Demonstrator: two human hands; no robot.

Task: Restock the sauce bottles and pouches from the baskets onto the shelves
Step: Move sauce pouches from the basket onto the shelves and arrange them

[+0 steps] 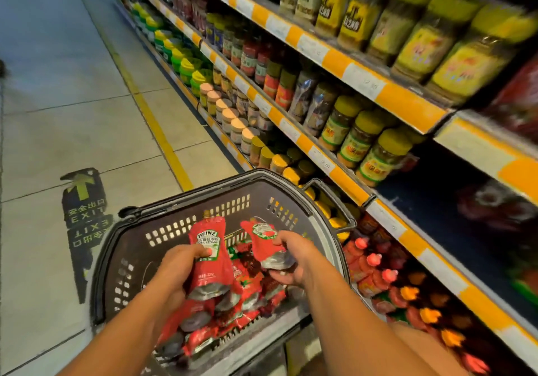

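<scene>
A dark plastic basket (180, 230) sits low in front of me, holding several red ketchup pouches (233, 308). My left hand (177, 268) grips a red Heinz pouch (208, 247) upright above the pile. My right hand (294, 256) grips a second red pouch (262, 237) just to the right of it. The shelves (343, 175) run along my right side. Red sauce bottles (375, 268) stand on the bottom shelf beside the basket.
Jars with yellow and green lids (378, 154) fill the middle shelf, larger yellow-lidded jars (465, 52) the top one. A dark gap (431, 207) lies on the shelf right of those jars. Tiled floor with a yellow line (151, 119) and an exit sticker (86, 212) stretches left.
</scene>
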